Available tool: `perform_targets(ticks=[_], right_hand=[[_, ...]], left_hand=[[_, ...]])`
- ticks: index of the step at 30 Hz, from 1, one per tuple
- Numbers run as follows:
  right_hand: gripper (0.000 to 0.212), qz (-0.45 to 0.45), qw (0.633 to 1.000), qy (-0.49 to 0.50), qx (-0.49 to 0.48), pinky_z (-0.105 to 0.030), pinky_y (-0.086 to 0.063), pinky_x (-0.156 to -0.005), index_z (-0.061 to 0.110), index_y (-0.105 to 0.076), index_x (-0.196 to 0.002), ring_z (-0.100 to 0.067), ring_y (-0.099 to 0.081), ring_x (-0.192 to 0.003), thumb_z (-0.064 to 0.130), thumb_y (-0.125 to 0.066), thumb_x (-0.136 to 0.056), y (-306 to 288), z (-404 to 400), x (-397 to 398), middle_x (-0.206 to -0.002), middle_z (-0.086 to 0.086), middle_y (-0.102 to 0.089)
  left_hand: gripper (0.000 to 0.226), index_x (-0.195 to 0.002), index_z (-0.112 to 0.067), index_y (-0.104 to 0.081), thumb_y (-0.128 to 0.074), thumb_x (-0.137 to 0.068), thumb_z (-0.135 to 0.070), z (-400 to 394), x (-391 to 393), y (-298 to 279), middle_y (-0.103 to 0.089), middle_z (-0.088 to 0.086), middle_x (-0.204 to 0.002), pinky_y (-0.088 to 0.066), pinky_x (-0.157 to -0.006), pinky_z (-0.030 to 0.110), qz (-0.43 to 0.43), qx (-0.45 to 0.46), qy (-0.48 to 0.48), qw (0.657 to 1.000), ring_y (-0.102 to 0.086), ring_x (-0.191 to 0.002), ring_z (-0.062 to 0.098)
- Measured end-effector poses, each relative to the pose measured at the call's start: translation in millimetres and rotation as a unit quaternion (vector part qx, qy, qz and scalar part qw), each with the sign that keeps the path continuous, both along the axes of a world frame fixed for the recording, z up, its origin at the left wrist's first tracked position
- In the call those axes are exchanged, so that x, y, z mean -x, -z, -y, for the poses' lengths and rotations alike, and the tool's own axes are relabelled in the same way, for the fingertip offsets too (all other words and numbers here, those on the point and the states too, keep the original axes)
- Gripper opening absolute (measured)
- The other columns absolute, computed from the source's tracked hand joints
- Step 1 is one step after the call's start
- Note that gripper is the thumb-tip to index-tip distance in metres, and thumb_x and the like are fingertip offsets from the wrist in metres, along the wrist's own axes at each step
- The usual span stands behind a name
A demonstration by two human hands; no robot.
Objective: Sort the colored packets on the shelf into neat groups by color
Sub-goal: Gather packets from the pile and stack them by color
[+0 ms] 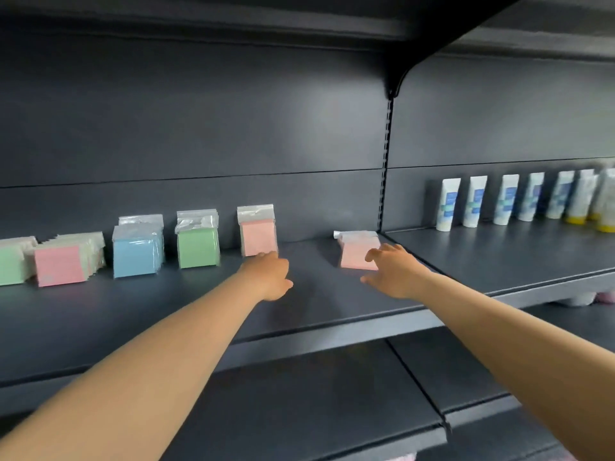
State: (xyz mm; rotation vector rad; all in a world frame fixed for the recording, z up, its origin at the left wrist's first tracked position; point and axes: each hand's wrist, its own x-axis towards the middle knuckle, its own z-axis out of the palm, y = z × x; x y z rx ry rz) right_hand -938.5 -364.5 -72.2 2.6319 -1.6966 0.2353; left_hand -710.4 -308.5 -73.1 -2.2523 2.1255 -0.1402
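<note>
Left hand [269, 277]: fingers extended, relaxed, tips touching the lower edge of an upright pink packet [258, 232]; nothing is clasped. Right hand [394, 272]: fingers spread apart over a second pink packet [357, 252], which lies tilted back on the shelf [316, 314]; contact appears light, with no closed grip yet. The two pink packets stand well apart, one by each hand. Further left along the shelf stand a green stack [198, 246], a blue stack [136, 252], a larger pink stack [61, 264] and another green stack [11, 262] at the frame edge. On the neighbouring bay to the right stands a row of white tubes [506, 199]. The packets appear light, thin and sheathed in clear film, so probably slippery and prone to toppling; pinching across the coloured body, not the loose film top, seems the surest hold.
</note>
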Motion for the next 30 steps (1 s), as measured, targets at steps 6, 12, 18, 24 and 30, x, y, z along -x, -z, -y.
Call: perform_targets(ticks=[6,12,18,24,30], right_hand=[[0.054,-0.013,1.000,0.017,0.007,-0.042,-0.037,-0.104,0.016,-0.040,-0.139,-0.029,-0.034,-0.131,0.042,-0.051,-0.092,-14.8,-21.3,46.0,-0.136,-0.007,-0.044],[0.054,0.005,1.000,0.020,-0.009,-0.039,-0.037,-0.105,0.014,-0.038,-0.140,-0.027,-0.032,-0.132,0.040,-0.051,-0.093,-11.8,8.0,70.1,-0.138,-0.007,-0.042],[0.055,0.035,0.999,0.006,-0.036,-0.035,-0.037,-0.104,0.015,-0.039,-0.139,-0.025,-0.035,-0.131,0.039,-0.054,-0.092,-1.8,83.4,72.2,-0.138,-0.006,-0.043],[0.046,0.290,0.949,0.058,-0.107,-0.025,-0.040,-0.078,0.011,-0.054,-0.125,-0.022,-0.055,-0.113,0.032,-0.063,-0.086,30.0,163.1,46.2,-0.125,-0.005,-0.058],[0.029,0.413,0.899,0.041,-0.137,-0.024,-0.044,-0.080,0.008,-0.068,-0.106,-0.015,-0.060,-0.092,0.026,-0.068,-0.083,54.9,203.2,32.1,-0.100,-0.002,-0.067]], left_hand=[[0.037,-0.119,-0.008,-0.052,-0.038,-0.098,-0.035,-12.4,45.3,-20.5,-0.047,0.009,-0.125,-0.039,-0.086,0.033,-0.003,-0.004,0.014,1.000,-0.044,-0.117,0.027],[0.044,-0.129,-0.009,-0.048,-0.039,-0.097,-0.037,20.6,70.9,-20.4,-0.048,0.006,-0.130,-0.043,-0.097,0.037,-0.029,-0.027,0.015,0.999,-0.048,-0.117,0.025],[0.044,-0.127,-0.010,-0.049,-0.045,-0.093,-0.037,94.5,84.9,-14.7,-0.053,0.006,-0.127,-0.043,-0.084,0.032,-0.108,-0.011,-0.017,0.994,-0.052,-0.102,0.021],[0.064,-0.112,-0.015,-0.057,-0.063,-0.073,-0.064,157.0,87.3,21.8,-0.056,-0.001,-0.116,-0.038,-0.070,0.025,-0.288,-0.004,-0.113,0.951,-0.054,-0.101,0.017],[0.028,-0.077,-0.012,-0.059,-0.074,-0.075,-0.036,179.6,60.9,48.8,-0.058,-0.001,-0.078,-0.032,-0.059,0.024,-0.470,0.024,-0.124,0.874,-0.050,-0.072,0.013]])
